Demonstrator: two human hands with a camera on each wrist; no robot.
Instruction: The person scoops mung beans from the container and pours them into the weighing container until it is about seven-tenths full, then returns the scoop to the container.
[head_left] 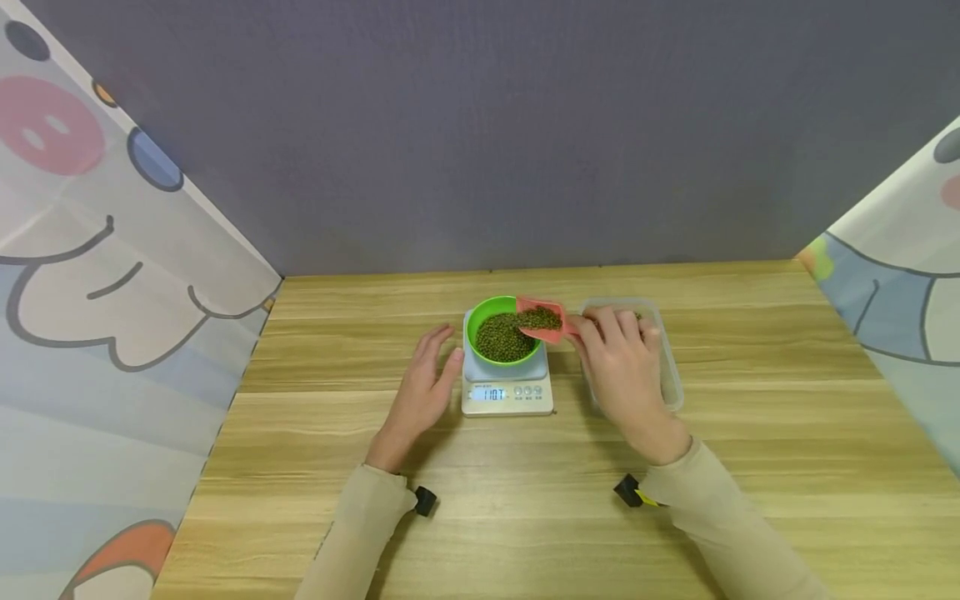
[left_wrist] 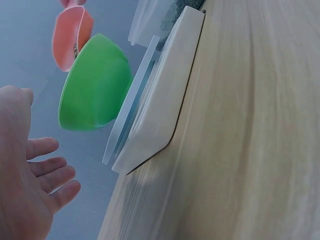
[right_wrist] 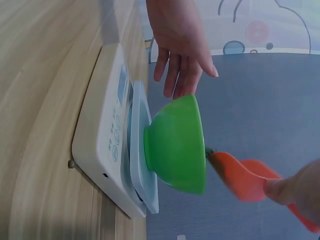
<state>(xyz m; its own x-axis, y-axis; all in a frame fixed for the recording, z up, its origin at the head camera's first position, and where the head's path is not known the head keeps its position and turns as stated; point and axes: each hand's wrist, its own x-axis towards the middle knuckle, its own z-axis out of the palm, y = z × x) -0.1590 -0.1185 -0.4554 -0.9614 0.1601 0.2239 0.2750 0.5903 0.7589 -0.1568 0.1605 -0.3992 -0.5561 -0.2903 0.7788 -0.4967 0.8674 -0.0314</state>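
My right hand (head_left: 623,372) grips the handle of a small red scoop (right_wrist: 243,179), whose mouth tilts over the rim of a green bowl (left_wrist: 95,85). Green mung beans (head_left: 540,317) lie in the scoop, and some are at its lip above the bowl. More mung beans (head_left: 504,337) fill much of the bowl. It stands on a white kitchen scale (head_left: 507,400) with a lit display that seems to read 110.7. Beside the scale's left edge, my left hand (head_left: 422,392) is held with fingers extended, apart from the bowl and holding nothing.
A clear plastic container (head_left: 670,375) stands right of the scale, partly under my right hand; the left wrist view shows beans inside it. A grey panel (head_left: 525,133) rises behind the wooden table (head_left: 510,517). Cartoon-printed sheets (head_left: 90,333) flank both sides.
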